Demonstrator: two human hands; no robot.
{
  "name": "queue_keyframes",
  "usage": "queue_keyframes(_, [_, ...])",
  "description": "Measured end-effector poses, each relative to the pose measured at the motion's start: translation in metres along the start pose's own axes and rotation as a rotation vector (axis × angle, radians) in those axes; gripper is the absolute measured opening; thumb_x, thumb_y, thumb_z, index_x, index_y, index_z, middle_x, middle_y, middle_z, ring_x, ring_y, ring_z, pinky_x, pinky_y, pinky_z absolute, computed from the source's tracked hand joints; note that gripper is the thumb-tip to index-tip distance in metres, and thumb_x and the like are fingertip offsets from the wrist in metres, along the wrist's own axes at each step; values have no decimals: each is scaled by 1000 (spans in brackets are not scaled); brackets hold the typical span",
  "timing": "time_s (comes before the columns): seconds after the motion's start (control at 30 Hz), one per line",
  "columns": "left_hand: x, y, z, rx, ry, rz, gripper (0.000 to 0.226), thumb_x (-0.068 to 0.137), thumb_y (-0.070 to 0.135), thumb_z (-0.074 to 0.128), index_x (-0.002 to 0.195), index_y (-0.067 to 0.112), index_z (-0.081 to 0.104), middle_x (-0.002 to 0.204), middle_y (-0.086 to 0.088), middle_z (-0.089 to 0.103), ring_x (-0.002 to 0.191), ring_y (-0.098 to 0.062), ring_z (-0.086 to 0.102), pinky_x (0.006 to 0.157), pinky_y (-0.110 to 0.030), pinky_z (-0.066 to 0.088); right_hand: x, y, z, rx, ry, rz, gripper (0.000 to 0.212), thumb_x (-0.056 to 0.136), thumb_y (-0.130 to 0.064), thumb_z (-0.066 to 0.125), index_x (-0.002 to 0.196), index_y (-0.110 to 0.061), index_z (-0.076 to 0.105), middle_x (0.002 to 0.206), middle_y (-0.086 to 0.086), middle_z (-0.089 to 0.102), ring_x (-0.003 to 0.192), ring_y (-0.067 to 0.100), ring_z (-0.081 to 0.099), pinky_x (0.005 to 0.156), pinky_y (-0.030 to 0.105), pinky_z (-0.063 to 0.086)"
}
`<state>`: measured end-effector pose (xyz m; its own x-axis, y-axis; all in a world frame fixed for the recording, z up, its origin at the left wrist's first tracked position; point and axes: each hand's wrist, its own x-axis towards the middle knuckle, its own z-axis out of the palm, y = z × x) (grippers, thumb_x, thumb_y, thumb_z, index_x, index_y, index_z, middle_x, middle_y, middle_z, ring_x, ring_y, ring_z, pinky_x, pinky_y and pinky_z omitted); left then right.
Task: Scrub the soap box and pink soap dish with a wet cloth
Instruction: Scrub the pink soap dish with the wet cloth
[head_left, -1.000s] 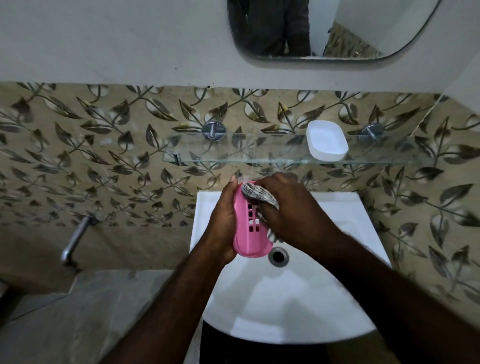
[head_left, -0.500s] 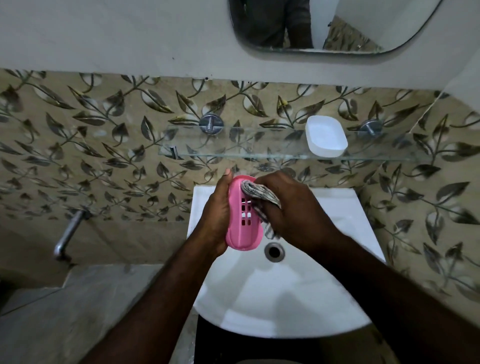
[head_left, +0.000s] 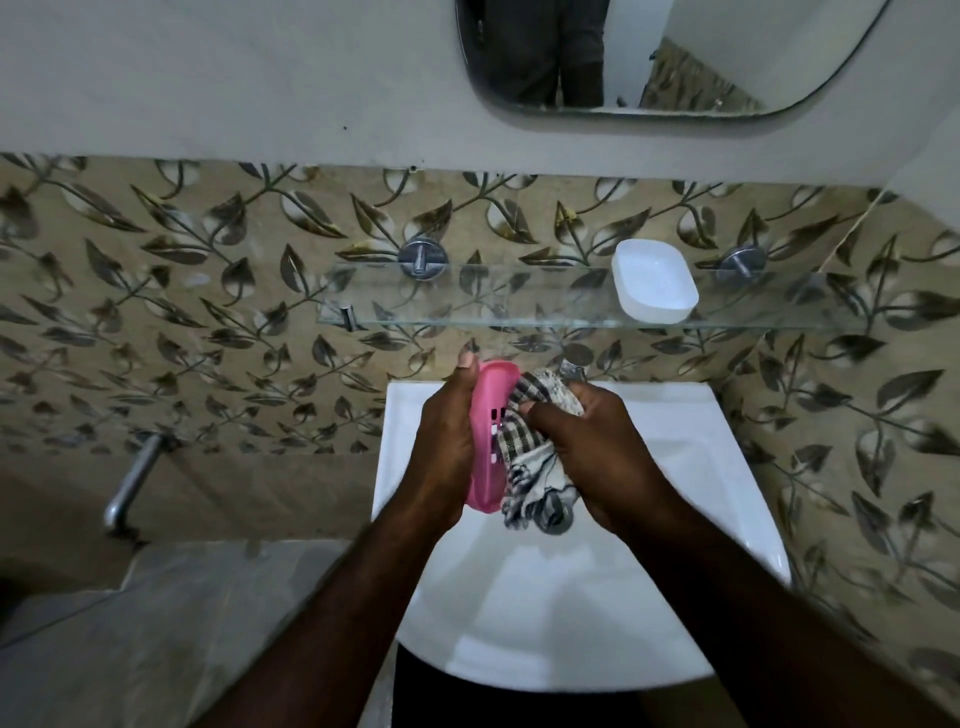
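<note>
**Sink and shelf**

The sink (head_left: 727, 467) sits against the wall, with the shelf (head_left: 467, 306) above its back edge and the mirror (head_left: 727, 52) above that. The soap box (head_left: 654, 283) stands on the shelf, toward its right end. Over the sink the left hand (head_left: 447, 441) holds the dish (head_left: 485, 415) on edge. The cloth (head_left: 524, 467), in the right hand (head_left: 597, 457), touches the dish's right side. A tap (head_left: 130, 483) juts out well left.

- One head-worn wide-angle view looks down, close above the left hand (head_left: 445, 441), right hand (head_left: 597, 457) and sink (head_left: 545, 597).
- It faces the far wall (head_left: 156, 322) with its glass shelf (head_left: 467, 312) and mirror (head_left: 727, 52).
</note>
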<state>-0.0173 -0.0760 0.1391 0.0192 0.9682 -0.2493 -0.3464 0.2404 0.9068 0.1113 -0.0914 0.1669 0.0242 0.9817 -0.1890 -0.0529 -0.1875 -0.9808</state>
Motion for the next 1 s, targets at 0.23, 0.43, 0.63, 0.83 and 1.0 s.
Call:
queue_keyframes(0.23, [7,10,-1,67,-3,-49,57,96,53,41,100,5,71,97,-19,74,98,-33,70,90,-41,53,-9,1,19,-571,5,-520,24,85,-8,60,104,-19,69,90,-8,63,81,2,58,72,4,40])
queue_keyframes(0.43, [11,8,-13,-131,-8,-207,66,84,67,49,102,6,67,79,-14,70,75,-27,67,71,-35,54,-13,4,12,-784,-240,-597,34,85,-4,63,115,-20,69,103,-2,60,91,13,61,79,24,47])
queue_keyframes(0.63, [20,6,-7,-169,-44,-256,80,84,72,43,117,3,64,97,-18,70,85,-29,66,73,-36,53,-15,13,-28,-907,-446,-501,43,75,6,54,107,-17,73,100,-1,59,74,-11,54,56,12,48])
queue_keyframes(0.83, [17,-8,37,-68,-221,-279,67,91,67,36,111,13,69,105,-15,75,95,-29,72,82,-40,58,4,-9,-45,-670,227,-448,9,82,-20,65,74,-23,61,66,-8,63,65,-1,60,54,10,41])
queue_keyframes(1.0, [24,-12,70,-4,-198,-190,56,97,54,38,115,10,67,111,-15,73,105,-28,68,93,-39,52,13,-20,-56,-758,147,-576,11,83,-11,62,83,-19,68,77,-4,63,69,13,61,64,32,49])
